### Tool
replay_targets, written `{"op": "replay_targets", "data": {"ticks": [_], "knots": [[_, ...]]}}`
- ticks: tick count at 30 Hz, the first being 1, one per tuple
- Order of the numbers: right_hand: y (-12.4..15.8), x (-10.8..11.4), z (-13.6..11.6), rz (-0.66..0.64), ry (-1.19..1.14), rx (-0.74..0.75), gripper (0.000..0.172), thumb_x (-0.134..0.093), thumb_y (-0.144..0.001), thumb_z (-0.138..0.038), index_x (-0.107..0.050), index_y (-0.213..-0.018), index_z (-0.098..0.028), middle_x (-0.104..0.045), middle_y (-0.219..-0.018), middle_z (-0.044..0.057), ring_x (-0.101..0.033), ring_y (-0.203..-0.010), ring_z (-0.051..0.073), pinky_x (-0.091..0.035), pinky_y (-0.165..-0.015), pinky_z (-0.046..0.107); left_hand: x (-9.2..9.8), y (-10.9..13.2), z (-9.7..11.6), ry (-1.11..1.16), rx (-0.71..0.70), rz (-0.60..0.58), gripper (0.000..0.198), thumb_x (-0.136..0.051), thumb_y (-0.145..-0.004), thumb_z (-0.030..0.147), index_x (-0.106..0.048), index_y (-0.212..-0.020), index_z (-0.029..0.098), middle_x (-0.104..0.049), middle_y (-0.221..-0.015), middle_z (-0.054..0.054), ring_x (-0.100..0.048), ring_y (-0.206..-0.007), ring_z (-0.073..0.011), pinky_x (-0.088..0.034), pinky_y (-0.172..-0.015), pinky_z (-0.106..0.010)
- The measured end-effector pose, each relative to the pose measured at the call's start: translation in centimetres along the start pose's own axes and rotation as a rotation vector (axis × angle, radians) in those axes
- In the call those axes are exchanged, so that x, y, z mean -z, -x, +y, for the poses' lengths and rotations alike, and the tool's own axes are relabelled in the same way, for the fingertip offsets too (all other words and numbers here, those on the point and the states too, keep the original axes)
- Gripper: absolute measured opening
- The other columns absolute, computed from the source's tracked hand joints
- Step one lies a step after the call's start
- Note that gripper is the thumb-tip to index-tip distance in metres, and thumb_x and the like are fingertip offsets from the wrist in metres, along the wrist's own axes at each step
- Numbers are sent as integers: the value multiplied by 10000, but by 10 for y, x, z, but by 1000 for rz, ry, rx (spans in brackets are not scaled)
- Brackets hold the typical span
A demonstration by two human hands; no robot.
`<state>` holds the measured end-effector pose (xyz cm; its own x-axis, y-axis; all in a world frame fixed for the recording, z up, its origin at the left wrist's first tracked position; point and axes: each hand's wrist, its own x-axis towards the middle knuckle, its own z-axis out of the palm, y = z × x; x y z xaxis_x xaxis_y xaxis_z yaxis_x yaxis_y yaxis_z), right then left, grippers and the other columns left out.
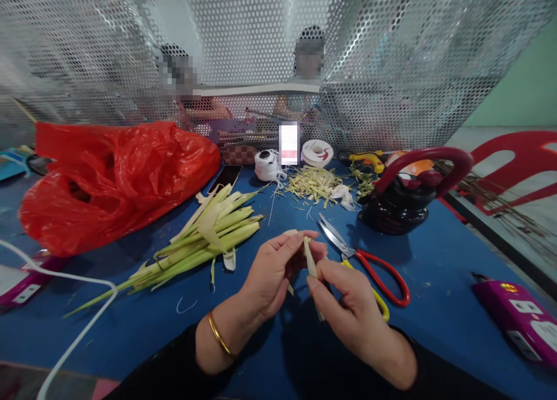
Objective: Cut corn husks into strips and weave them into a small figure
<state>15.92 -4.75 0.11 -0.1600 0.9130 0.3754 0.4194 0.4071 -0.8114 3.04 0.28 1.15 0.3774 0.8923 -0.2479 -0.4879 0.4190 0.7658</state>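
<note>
Between my two hands is a pale strip of corn husk (310,256), folded narrow and running down past my right fingers. My left hand (275,267), with a gold bangle at the wrist, pinches its upper end. Lower down, my right hand (348,301) grips the same strip between thumb and fingers. Left of my hands lies a bundle of green husks (209,231), a pale strip laid across it. Just beyond my right hand are red-handled scissors (361,258), blades parted, over a yellow-handled tool (379,304) that is partly hidden.
A red plastic bag (117,179) fills the back left. Behind my hands sit white string (267,166), husk scraps (315,184) and a ribbon roll (317,152). A dark kettle-shaped pot (395,208) stands right, near a purple box (517,316). A white cable (87,279) crosses the left.
</note>
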Motion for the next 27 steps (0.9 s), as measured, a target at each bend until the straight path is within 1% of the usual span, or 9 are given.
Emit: {"op": "replay_targets", "data": {"ticks": [6, 15, 18, 19, 20, 22, 24, 25, 27], "knots": [[4, -1, 1, -128, 25, 43, 326, -454, -894, -157, -278, -628, -225, -380, -575, -41, -361, -546, 118, -261, -534, 281, -1, 1, -3, -21, -5, 53, 234, -789, -733, 341, -747, -817, 126, -756, -724, -68, -684, -694, -154, -520, -737, -255], [4, -2, -4, -176, -3, 95, 325, -436, -876, -143, -248, -623, -226, -349, -567, -44, -342, -537, 117, -251, -524, 280, 0, 1, -4, -67, -27, 59, 224, -789, -738, 338, -746, -791, 124, -749, -689, -60, -687, -664, -146, -521, -701, -242], [4, 1, -4, -189, 22, 153, 309, -435, -885, -143, -291, -624, -227, -364, -572, -40, -352, -543, 126, -265, -533, 287, 1, 1, -4, -72, -31, 49, 213, -776, -757, 336, -745, -798, 129, -745, -689, -53, -684, -664, -136, -516, -689, -225], [3, 3, -3, -169, 38, 177, 290, -440, -891, -144, -335, -633, -225, -392, -581, -36, -372, -551, 130, -279, -542, 288, 1, 0, -3, -76, -38, 37, 210, -771, -765, 336, -746, -801, 131, -743, -689, -49, -680, -663, -129, -513, -684, -215], [3, 5, -3, -118, 53, 191, 261, -444, -902, -145, -396, -657, -221, -434, -601, -30, -403, -566, 135, -301, -558, 288, 2, 0, -2, -78, -43, 22, 209, -765, -772, 337, -747, -804, 132, -740, -688, -45, -674, -658, -121, -508, -677, -204], [-1, 11, 1, 74, 94, 165, 173, -471, -922, -153, -512, -766, -215, -530, -688, -8, -487, -638, 150, -360, -619, 289, 3, 0, -1, -83, -45, -7, 217, -759, -778, 343, -750, -812, 130, -725, -672, -37, -657, -638, -109, -502, -667, -193], [-6, 17, 6, 258, 157, 72, 58, -532, -916, -173, -571, -890, -207, -596, -818, 28, -556, -767, 175, -405, -701, 298, 3, -1, -1, -80, -45, -18, 222, -755, -778, 346, -750, -809, 127, -701, -636, -27, -635, -607, -101, -499, -656, -192], [-10, 19, 9, 283, 191, 27, 30, -570, -899, -189, -585, -923, -201, -611, -871, 44, -573, -825, 190, -417, -730, 305, 4, -1, 0, -74, -47, -18, 218, -752, -778, 344, -749, -804, 128, -688, -616, -21, -624, -593, -98, -496, -652, -192], [-16, 22, 14, 200, 205, -62, 46, -607, -875, -203, -607, -922, -201, -640, -912, 53, -593, -871, 205, -428, -748, 310, 5, -1, 0, -63, -50, -27, 223, -735, -786, 351, -746, -793, 129, -668, -593, -15, -609, -579, -95, -488, -644, -191]]}}
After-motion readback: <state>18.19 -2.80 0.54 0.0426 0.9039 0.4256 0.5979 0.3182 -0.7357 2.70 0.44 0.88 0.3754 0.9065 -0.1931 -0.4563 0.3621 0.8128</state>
